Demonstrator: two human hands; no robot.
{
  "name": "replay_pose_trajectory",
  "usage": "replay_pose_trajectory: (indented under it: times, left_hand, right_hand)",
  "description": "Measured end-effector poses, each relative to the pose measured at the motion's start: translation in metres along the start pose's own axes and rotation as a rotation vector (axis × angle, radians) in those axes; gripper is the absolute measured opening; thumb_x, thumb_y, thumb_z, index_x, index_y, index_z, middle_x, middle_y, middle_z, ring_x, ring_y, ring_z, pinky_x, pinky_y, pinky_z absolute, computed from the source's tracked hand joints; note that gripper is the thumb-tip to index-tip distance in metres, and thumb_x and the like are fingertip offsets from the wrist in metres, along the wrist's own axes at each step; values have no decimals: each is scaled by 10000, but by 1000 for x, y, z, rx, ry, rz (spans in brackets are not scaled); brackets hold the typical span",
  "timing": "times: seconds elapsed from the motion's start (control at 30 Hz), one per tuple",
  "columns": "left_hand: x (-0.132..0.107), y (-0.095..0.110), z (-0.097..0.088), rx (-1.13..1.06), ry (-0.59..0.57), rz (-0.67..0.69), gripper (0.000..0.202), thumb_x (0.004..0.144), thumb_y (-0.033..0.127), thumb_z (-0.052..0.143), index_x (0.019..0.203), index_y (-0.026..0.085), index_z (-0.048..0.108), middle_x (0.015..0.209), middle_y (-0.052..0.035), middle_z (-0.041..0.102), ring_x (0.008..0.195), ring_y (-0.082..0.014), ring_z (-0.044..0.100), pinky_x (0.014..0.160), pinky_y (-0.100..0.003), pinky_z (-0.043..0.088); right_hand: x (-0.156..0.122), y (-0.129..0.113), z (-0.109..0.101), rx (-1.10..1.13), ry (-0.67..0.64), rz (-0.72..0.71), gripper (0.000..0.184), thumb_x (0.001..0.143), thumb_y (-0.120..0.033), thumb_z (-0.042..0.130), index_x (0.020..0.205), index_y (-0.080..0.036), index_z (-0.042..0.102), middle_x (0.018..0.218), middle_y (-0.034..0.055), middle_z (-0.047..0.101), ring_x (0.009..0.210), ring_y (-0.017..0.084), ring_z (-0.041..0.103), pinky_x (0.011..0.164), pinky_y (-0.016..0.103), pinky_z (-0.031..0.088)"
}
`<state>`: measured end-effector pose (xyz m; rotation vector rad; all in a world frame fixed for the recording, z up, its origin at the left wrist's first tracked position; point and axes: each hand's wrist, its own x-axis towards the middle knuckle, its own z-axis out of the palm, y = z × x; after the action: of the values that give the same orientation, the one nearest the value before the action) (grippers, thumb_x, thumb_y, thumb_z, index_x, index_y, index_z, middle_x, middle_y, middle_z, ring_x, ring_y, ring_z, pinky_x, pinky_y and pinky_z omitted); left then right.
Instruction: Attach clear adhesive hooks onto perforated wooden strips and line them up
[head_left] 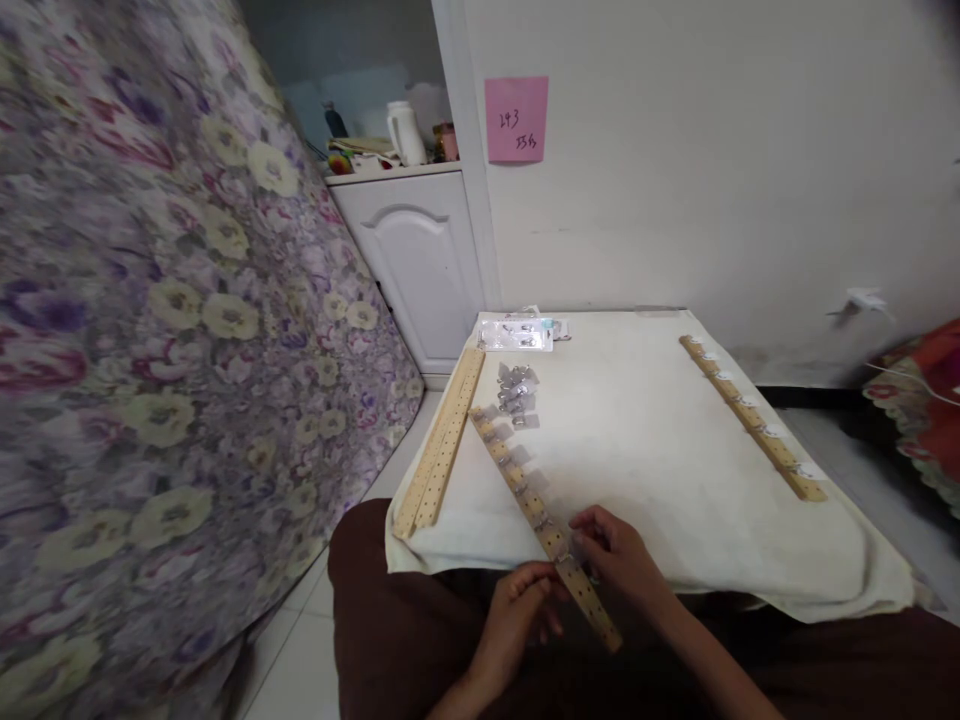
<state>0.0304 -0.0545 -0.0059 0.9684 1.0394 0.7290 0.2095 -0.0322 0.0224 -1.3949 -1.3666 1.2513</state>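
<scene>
A long perforated wooden strip [525, 490] lies slantwise across the near left of the cloth-covered table [675, 470], with small metal clips along it. My left hand [517, 610] is closed, pinching the strip's near end from below. My right hand [611, 555] is closed too, its fingertips pressed on a small metal clip at the strip just above the left hand. A heap of loose metal clips [516, 392] sits near the strip's far end.
Two more wooden strips [442, 440] lie side by side along the table's left edge; another strip with clips [750, 415] lies at the right. A clear plastic packet [516, 333] rests at the back. A floral cloth [150, 330] fills the left; a white cabinet [412, 260] stands behind.
</scene>
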Motion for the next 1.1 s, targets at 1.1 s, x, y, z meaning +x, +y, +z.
replay_pose_trajectory:
  times: [1.1]
  left_hand:
    - [2, 5, 15, -207, 7, -126, 368, 690, 478, 679, 760, 137, 557, 599, 13, 625, 453, -68, 553, 401, -159, 310]
  right_hand:
    - [-1, 9, -2, -155, -17, -37, 126, 789, -232, 512, 884, -183, 578, 653, -18, 589, 606, 135, 531, 567, 230, 397]
